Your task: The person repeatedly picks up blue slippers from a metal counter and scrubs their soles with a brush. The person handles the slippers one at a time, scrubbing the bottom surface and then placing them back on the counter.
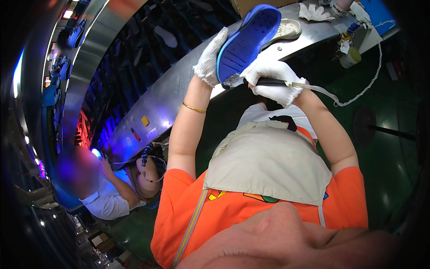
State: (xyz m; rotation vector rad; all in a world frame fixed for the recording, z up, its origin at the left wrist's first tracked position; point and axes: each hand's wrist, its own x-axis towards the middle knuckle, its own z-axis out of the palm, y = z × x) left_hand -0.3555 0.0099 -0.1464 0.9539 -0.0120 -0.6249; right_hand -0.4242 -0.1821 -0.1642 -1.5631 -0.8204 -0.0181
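My left hand (pixel 210 56), in a white glove, grips a blue shoe sole (pixel 247 42) by its edge and holds it tilted up, tread side toward me. My right hand (pixel 273 80), also gloved in white, is closed on a dark-handled brush-like tool (pixel 273 82) whose tip touches the lower heel end of the sole. A thin white cord (pixel 354 96) runs from the tool's rear to the right. A gold bangle (pixel 194 107) circles my left forearm.
A curved metal workbench (pixel 170 89) runs ahead, with a cream insole (pixel 289 29), a spare white glove (pixel 316 13) and a small bottle (pixel 349 51) hung at its edge. Another person in a white shirt (pixel 107 197) works at lower left. Green floor lies to the right.
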